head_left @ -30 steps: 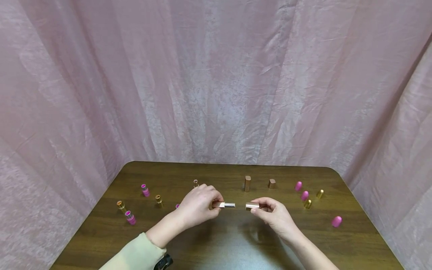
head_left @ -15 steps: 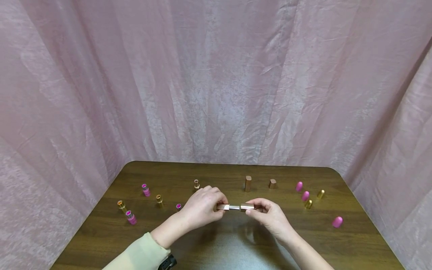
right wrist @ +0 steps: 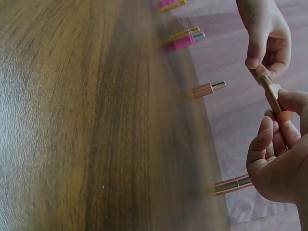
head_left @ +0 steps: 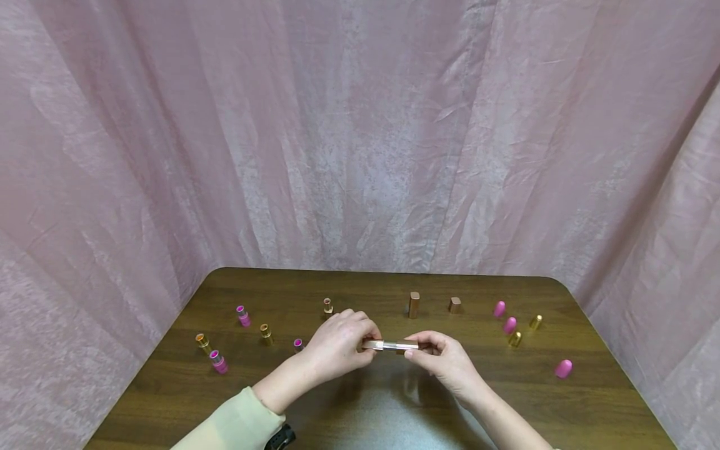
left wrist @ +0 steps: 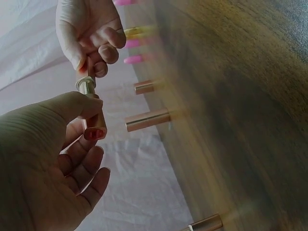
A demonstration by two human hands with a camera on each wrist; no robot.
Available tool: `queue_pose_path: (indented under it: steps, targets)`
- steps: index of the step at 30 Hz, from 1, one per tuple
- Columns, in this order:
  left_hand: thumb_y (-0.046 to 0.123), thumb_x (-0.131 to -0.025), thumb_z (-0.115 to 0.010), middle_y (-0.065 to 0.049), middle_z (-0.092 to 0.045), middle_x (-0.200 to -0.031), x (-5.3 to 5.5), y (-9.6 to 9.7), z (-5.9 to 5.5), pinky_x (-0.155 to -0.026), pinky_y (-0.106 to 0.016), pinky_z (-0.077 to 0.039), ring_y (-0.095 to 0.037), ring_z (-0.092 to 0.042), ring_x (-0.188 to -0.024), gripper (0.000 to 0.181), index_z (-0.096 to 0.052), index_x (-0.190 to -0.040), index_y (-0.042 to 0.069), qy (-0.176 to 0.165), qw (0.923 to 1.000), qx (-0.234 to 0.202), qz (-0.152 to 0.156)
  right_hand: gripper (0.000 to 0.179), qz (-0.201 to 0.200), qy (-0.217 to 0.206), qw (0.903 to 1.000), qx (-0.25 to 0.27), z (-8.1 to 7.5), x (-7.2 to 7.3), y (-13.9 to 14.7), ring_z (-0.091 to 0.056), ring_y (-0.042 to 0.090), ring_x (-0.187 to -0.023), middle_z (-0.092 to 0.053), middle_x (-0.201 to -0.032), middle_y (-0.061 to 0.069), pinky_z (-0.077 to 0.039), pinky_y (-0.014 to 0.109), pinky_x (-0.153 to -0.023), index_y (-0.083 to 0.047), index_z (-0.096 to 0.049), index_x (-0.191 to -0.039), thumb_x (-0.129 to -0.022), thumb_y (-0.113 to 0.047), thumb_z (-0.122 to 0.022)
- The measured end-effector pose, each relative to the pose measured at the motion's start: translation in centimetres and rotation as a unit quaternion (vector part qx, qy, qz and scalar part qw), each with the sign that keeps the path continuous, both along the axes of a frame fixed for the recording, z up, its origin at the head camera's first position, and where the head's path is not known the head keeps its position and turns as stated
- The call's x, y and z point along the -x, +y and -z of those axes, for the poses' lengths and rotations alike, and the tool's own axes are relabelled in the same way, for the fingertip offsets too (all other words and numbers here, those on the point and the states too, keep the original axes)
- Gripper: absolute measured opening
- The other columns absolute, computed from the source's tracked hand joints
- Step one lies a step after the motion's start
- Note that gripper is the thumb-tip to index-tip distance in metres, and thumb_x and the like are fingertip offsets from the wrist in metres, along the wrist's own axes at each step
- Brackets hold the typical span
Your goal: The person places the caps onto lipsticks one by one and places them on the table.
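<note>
Over the middle of the table, my left hand (head_left: 340, 344) pinches the rose-gold base of a lipstick tube (head_left: 372, 344) between thumb and fingers. From the right, my right hand (head_left: 447, 357) pinches a matching rose-gold lipstick cap (head_left: 409, 346). The cap's mouth sits partly over the base's silver inner collar; a short band of silver shows between them. Both pieces lie level, end to end, above the tabletop. In the left wrist view, the base (left wrist: 95, 126) turns its square bottom end toward the camera. The right wrist view has the cap (right wrist: 273, 102) under my right thumb.
A tall rose-gold lipstick (head_left: 414, 305) and a rose-gold cap (head_left: 454, 305) stand behind. Pink caps (head_left: 563, 369) and gold caps (head_left: 536, 322) stand right. Uncapped pink tubes (head_left: 218, 362), gold tubes (head_left: 266, 334) and a rose-gold tube (head_left: 328, 307) stand left. Pink curtain (head_left: 360, 156) surrounds the table.
My right hand has moved left with the cap, and my left hand slightly right. The gap between cap and base has closed; the cap now covers part of the silver collar.
</note>
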State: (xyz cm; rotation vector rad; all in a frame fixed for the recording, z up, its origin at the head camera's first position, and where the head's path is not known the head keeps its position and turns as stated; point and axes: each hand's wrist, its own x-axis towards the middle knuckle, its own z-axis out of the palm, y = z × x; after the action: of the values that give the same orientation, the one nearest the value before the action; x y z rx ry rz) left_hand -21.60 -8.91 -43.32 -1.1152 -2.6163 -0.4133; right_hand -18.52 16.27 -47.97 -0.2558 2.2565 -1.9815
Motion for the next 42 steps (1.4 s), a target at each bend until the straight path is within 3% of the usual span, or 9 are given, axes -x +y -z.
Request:
queue_pose_path:
  steps: [21,31,42]
  targets:
    - [0.018,-0.078,-0.081,0.012,-0.062,-0.089,-0.2,0.7,0.4,-0.075,-0.027,-0.046,-0.01,-0.053,-0.082,0.018,-0.07,-0.091,0.025,-0.004,1.0,0.004,-0.002,0.029,0.009,-0.014,0.9998,-0.007,0.4,0.1,-0.8,-0.05,0.009,-0.065,-0.067,-0.089,0.004,-0.038,0.02,-0.052,-0.002,-0.073,-0.11,-0.088,-0.018,-0.08]
    - [0.02,-0.078,-0.083,0.013,-0.06,-0.087,-0.4,0.9,0.5,-0.072,-0.028,-0.045,-0.01,-0.052,-0.081,0.019,-0.071,-0.093,0.024,-0.002,1.0,0.007,-0.001,0.027,0.013,-0.03,0.9994,-0.011,0.4,-0.1,-1.3,-0.044,0.007,-0.058,-0.059,-0.074,-0.001,-0.036,0.021,-0.051,-0.001,-0.073,-0.105,-0.091,-0.023,-0.077]
    - [0.021,-0.078,-0.082,0.014,-0.056,-0.083,-0.4,1.1,0.8,-0.069,-0.026,-0.042,-0.009,-0.05,-0.079,0.017,-0.068,-0.087,0.025,-0.001,0.9999,0.012,-0.007,0.026,0.024,-0.034,0.9989,-0.022,0.3,-0.1,-1.3,-0.047,0.009,-0.059,-0.06,-0.075,0.001,-0.037,0.021,-0.051,-0.003,-0.074,-0.102,-0.091,-0.026,-0.077]
